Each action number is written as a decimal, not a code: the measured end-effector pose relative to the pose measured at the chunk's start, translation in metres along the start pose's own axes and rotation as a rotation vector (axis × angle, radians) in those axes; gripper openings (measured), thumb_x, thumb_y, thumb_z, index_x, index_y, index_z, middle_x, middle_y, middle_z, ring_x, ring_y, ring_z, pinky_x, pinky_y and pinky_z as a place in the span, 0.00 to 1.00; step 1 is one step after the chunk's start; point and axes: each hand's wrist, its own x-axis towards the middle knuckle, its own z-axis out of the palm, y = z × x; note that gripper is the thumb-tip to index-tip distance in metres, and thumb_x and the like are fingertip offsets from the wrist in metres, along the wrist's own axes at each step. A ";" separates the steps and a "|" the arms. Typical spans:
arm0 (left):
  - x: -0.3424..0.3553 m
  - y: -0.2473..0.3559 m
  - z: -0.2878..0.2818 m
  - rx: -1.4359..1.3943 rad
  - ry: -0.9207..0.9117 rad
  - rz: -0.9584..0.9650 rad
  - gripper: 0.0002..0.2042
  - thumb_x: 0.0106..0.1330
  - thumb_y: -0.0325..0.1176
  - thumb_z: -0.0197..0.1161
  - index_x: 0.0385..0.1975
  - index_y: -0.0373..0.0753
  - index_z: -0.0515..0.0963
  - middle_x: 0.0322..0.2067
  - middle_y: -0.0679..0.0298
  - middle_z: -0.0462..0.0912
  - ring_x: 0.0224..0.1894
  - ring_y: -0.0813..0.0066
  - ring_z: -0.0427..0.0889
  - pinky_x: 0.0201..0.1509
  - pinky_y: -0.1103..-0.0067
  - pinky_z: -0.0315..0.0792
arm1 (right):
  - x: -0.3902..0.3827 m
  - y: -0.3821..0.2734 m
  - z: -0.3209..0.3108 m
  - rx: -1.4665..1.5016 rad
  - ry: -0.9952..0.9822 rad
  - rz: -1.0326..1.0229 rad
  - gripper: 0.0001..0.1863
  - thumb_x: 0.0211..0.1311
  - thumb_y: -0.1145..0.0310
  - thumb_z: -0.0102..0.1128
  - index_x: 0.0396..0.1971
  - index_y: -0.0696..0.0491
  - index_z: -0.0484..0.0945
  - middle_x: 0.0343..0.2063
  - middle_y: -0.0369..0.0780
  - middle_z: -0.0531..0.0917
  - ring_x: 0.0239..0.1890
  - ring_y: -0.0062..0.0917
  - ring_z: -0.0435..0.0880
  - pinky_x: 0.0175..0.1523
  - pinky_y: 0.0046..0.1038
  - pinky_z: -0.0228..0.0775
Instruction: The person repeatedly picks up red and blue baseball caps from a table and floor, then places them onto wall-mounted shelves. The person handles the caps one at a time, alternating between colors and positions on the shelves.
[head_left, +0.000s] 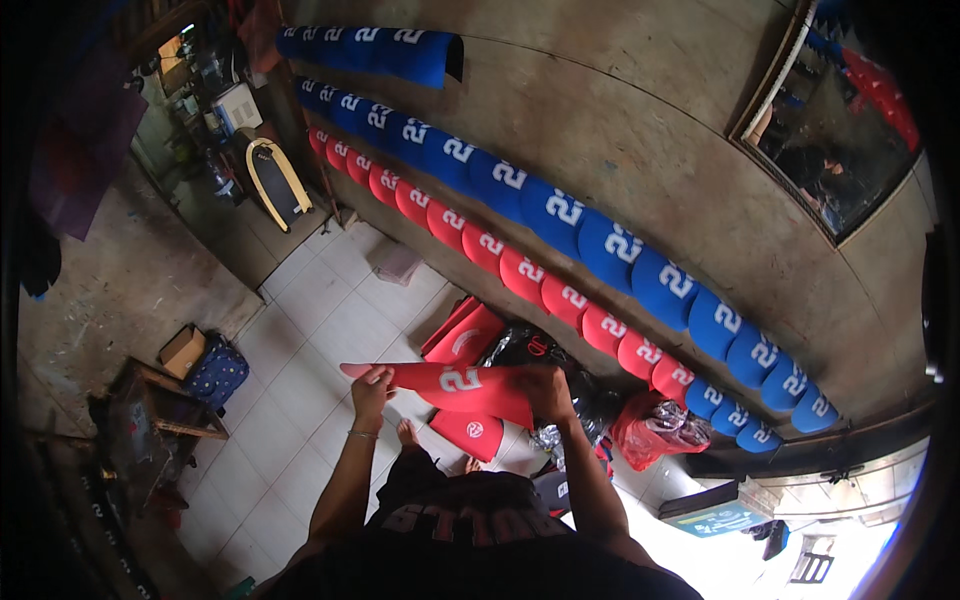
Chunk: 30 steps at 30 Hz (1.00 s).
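Observation:
In front of me I hold up a red fabric panel with white printing. My left hand pinches its narrow left end, and my right hand is closed on its right end. Below the panel, another red printed piece lies low by my bare foot. Behind it are more red pieces and black plastic bags, partly hidden by the held panel.
Rows of printed blue panels and red panels hang along the wall. A red plastic bag sits to the right. Left are a wooden stand and dark-blue bag. A doorway holds a cream-edged board.

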 end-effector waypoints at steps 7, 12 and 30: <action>0.131 0.022 -0.050 0.437 0.311 0.755 0.04 0.57 0.28 0.64 0.29 0.34 0.81 0.25 0.58 0.83 0.29 0.70 0.82 0.33 0.77 0.73 | 0.153 -0.057 -0.062 -0.166 0.172 -0.238 0.07 0.56 0.74 0.59 0.32 0.58 0.84 0.22 0.41 0.83 0.22 0.19 0.75 0.28 0.27 0.68; 0.220 0.045 -0.100 0.454 0.387 0.837 0.03 0.55 0.21 0.59 0.26 0.34 0.79 0.24 0.55 0.82 0.28 0.66 0.82 0.34 0.75 0.74 | 0.279 -0.189 -0.091 -0.173 0.612 -0.233 0.10 0.62 0.71 0.57 0.38 0.58 0.83 0.22 0.42 0.83 0.24 0.13 0.75 0.31 0.23 0.70; 0.383 0.072 -0.140 0.296 0.366 0.697 0.03 0.57 0.20 0.59 0.27 0.33 0.80 0.25 0.53 0.82 0.28 0.63 0.81 0.37 0.72 0.74 | 0.496 -0.141 -0.095 -0.070 0.637 -0.215 0.28 0.63 0.73 0.58 0.62 0.60 0.64 0.31 0.47 0.87 0.33 0.19 0.84 0.36 0.23 0.75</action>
